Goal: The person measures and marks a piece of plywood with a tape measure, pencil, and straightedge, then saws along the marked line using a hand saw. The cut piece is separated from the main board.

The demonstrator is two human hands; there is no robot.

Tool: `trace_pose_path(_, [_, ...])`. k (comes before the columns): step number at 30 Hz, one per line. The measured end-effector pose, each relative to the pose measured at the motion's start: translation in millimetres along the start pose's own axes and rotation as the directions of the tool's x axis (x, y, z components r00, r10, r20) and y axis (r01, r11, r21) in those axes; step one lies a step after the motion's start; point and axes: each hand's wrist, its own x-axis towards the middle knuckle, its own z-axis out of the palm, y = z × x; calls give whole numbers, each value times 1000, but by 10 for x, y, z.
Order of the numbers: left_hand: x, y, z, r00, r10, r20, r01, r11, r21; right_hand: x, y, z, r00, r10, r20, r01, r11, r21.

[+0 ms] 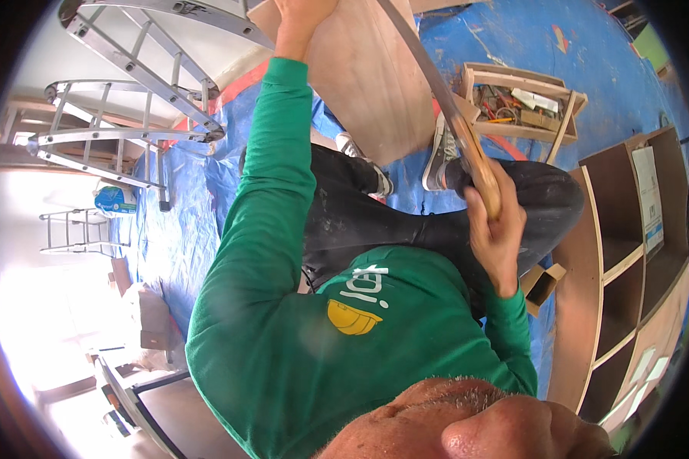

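Head view: fingers (pixel 478 219) grip a rounded wooden handle (pixel 483 177).

Left arm (pixel 266 191) stretched forward, right arm (pixel 513 333) bent, its fingers (pixel 511 203) curled.

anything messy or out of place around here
Mildly: the open wooden toolbox, ahead and to the right, holds tools heaped in a jumble rather than sorted. The blue sheeting on the left looks rumpled, not flat. I see nothing clearly spilled.

Two shoes (pixel 439 157), one toolbox (pixel 513 131) and one long tool (pixel 479 166) show.
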Motion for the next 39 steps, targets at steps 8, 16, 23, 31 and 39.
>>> trace_pose_path(8, [-24,84,-23,999,10,-49,-7,998,55,-525,99,-323,1000,-9,8,10,991,-133])
trace_pose_path(16, [-25,112,-30,994,-15,-111,12,1000,-25,716,37,294,991,-116,69,125,982,-144])
trace_pose_path(23, [-50,38,9,987,34,-154,-42,998,-44,1569,-241,805,972,-230,47,228,973,44])
trace_pose_path(31, [-1,-225,242,986,151,-77,-151,989,1,1678,-529,595,984,-44,171,18,988,153])
trace_pose_path(39, [4,-179,308,991,92,-92,-82,990,113,991,-89,531,959,-283,-1,283,958,51])
